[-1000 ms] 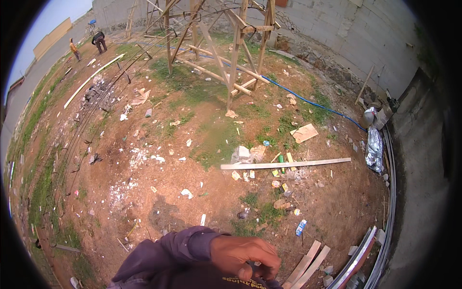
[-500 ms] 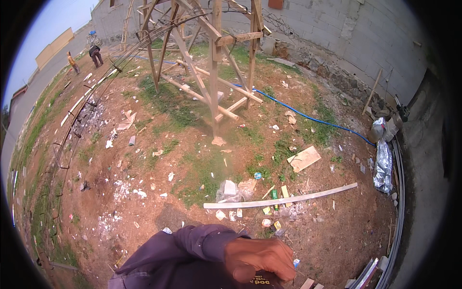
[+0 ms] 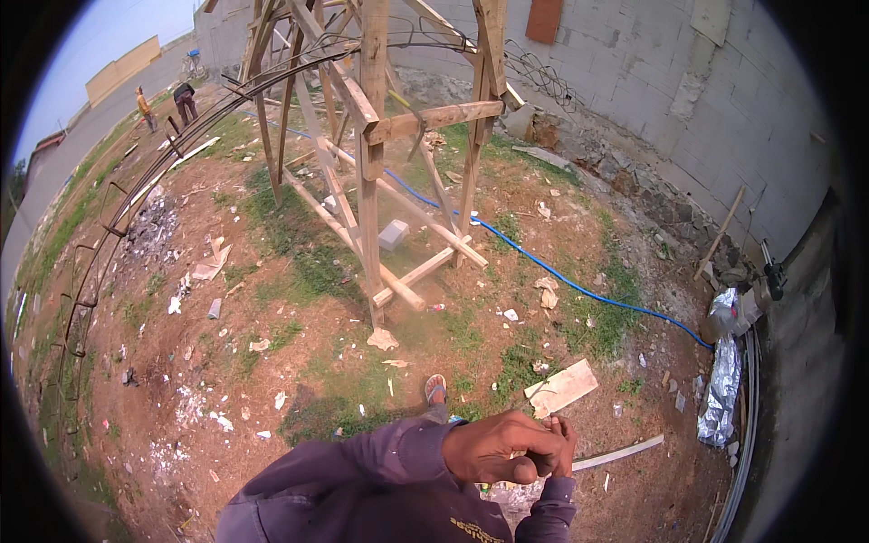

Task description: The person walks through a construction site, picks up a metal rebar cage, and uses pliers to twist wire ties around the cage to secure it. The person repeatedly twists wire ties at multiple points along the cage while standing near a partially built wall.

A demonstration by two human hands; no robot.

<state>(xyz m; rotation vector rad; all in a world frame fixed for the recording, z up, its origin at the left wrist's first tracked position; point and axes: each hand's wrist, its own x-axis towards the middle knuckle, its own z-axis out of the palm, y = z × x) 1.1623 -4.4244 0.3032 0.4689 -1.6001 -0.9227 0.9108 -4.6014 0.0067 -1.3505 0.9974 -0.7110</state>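
My left hand (image 3: 502,448) is raised in front of my chest, its fingers curled and the thumb pointing forward. My right hand (image 3: 563,445) meets it from the right, partly behind it, with bent fingers close to the left fingertips. Whatever the fingers may hold between them is too small or hidden to make out. Past the hands, a light wooden strip (image 3: 625,451) lies on the dirt, partly covered by them. A short pale board (image 3: 563,387) rests on the ground just beyond. My sandalled foot (image 3: 435,389) shows ahead of my left forearm.
A wooden trestle frame (image 3: 369,181) stands ahead, with bent steel bars (image 3: 167,154) running leftward from it. A blue hose (image 3: 579,288) crosses the ground toward a foil-wrapped bundle (image 3: 720,389) by the wall (image 3: 625,81). Two people (image 3: 185,104) are at far left. Litter is scattered about.
My right hand has come into view and joined the left. The view has tilted up and shifted, and my foot now shows near the trestle.
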